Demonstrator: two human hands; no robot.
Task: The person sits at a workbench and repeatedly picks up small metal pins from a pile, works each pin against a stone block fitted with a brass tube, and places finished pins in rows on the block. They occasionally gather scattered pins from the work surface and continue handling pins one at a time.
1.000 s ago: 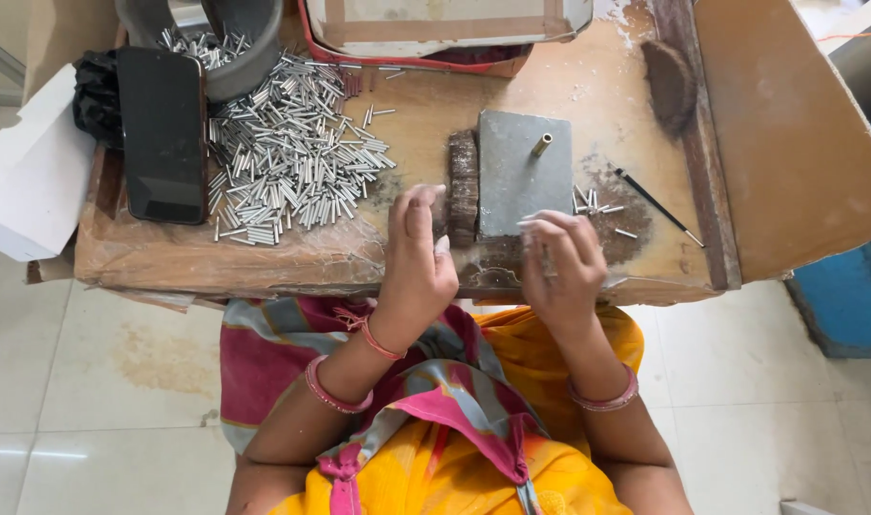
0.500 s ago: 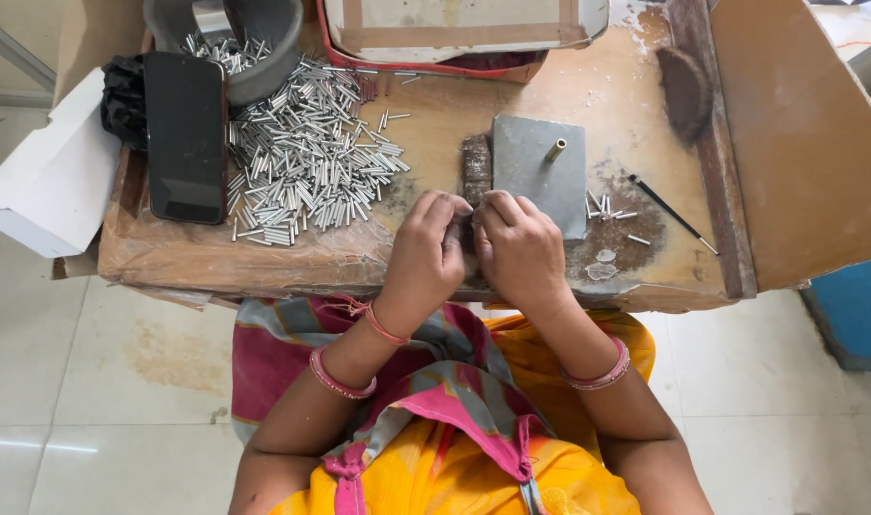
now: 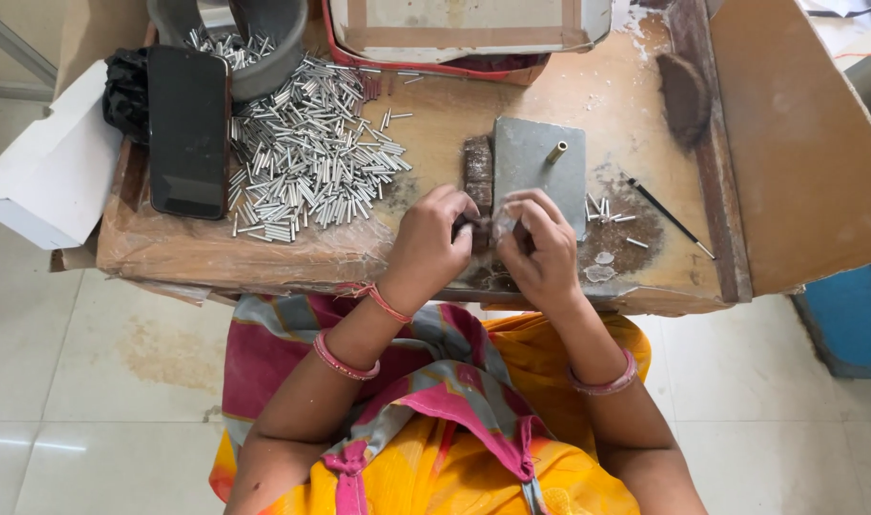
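Note:
My left hand (image 3: 433, 238) and my right hand (image 3: 540, 250) are pressed close together at the near edge of a small wooden work table (image 3: 264, 250). Their fingertips pinch a small dark piece (image 3: 480, 229) between them; its exact shape is hidden by the fingers. Just beyond the hands lies a grey metal plate (image 3: 526, 167) with a short brass pin (image 3: 556, 152) standing on it. A dark brown block (image 3: 478, 170) sits along the plate's left edge. A heap of several short silver metal tubes (image 3: 302, 157) spreads left of the hands.
A black phone (image 3: 187, 129) lies at the table's left, beside a white box (image 3: 49, 176). A grey bowl (image 3: 264, 38) with more tubes stands at the back. A thin black tool (image 3: 669, 217) and loose tubes (image 3: 612, 212) lie right. A cardboard flap (image 3: 798, 143) rises at right.
My two hands have come together from slightly apart and now work over one small piece in front of the plate. The view has shifted a little.

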